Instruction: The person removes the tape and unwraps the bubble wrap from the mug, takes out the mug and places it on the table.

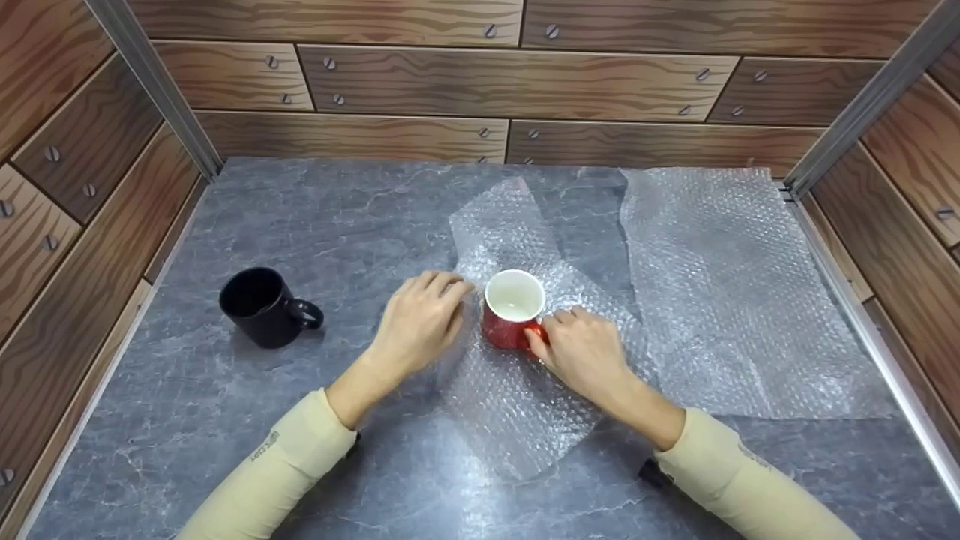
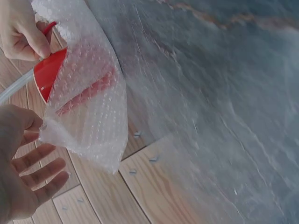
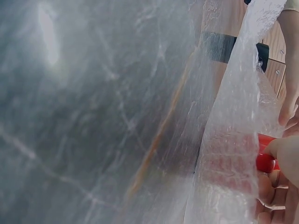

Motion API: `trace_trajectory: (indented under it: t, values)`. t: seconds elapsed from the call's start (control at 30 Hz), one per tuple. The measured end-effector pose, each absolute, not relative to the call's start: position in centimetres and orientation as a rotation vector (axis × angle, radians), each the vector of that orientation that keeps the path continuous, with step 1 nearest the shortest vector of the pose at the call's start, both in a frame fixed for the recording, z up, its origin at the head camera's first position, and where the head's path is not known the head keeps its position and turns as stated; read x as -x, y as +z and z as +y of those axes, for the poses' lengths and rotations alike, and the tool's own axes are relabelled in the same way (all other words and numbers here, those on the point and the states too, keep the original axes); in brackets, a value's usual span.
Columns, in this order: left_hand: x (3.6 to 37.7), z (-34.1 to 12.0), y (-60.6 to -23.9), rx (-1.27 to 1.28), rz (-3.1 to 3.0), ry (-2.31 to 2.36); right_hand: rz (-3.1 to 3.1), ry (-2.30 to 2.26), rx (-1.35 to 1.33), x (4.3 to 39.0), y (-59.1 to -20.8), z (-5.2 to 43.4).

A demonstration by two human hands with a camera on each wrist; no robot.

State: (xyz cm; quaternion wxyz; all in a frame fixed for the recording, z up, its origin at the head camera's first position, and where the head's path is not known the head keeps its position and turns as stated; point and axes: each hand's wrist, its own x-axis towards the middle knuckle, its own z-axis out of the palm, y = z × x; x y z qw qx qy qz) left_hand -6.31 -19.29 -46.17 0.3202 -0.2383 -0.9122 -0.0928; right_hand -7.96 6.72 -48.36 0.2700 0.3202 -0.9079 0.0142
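A red mug (image 1: 501, 330) with a white inside stands upright on a sheet of bubble wrap (image 1: 525, 420), which lies slantwise on the table. My right hand (image 1: 589, 349) holds the mug's handle (image 3: 265, 162), thumb against it. Just left of the mug is my left hand (image 1: 420, 319). In the left wrist view the left hand (image 2: 32, 175) has its fingers spread at the wrap's edge, and I cannot tell whether the thumb side touches it. That view shows the bubble wrap (image 2: 93, 130) partly covering the mug (image 2: 49, 70).
A black mug (image 1: 259, 315) stands at the left, its handle turned right. Another sheet of bubble wrap (image 1: 735, 285) lies flat on the right side. Wood-patterned walls (image 1: 517, 82) and metal posts (image 1: 154, 82) border the grey marbled table (image 1: 360, 210).
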Motion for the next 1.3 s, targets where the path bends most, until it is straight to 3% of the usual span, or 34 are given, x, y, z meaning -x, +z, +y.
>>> trace_trajectory:
  t: [1.3]
  values:
    - [7.6, -24.9, -48.5, 0.477, -2.500, -0.149, -2.476, 0.053, -0.889, 8.0, -48.2, 6.8]
